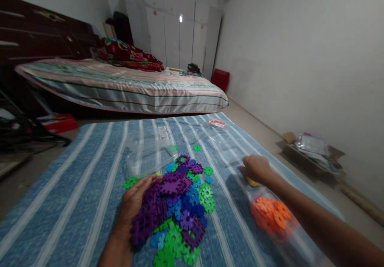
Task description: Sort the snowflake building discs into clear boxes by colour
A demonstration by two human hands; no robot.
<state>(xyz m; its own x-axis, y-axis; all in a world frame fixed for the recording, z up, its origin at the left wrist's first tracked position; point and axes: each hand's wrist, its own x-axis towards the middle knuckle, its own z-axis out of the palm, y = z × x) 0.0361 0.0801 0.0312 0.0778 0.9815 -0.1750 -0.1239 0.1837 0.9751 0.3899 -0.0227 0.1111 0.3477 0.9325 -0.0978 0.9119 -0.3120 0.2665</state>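
A heap of interlocking plastic pieces lies mid-bed: purple square pieces (pixel 171 185), blue discs (pixel 192 197) and green notched discs (pixel 174 241). My left hand (pixel 135 197) rests against the left side of the heap, its fingers stretched along the purple pieces. To the right, my right hand (pixel 256 169) is closed above the sheet. Something yellow (pixel 253 182) shows just under it; whether the fingers hold it cannot be made out. Below that hand a clear plastic bag (pixel 303 239) contains orange discs (pixel 271 215), partly blurred and partly behind my forearm.
An open clear plastic container (pixel 150 159) sits behind the heap. Clear plastic (pixel 231 155) and a small red-and-white card (pixel 217 123) lie on the blue striped sheet (pixel 75 187). A second bed (pixel 135 87) stands beyond, and a cardboard box (pixel 312 159) is on the floor.
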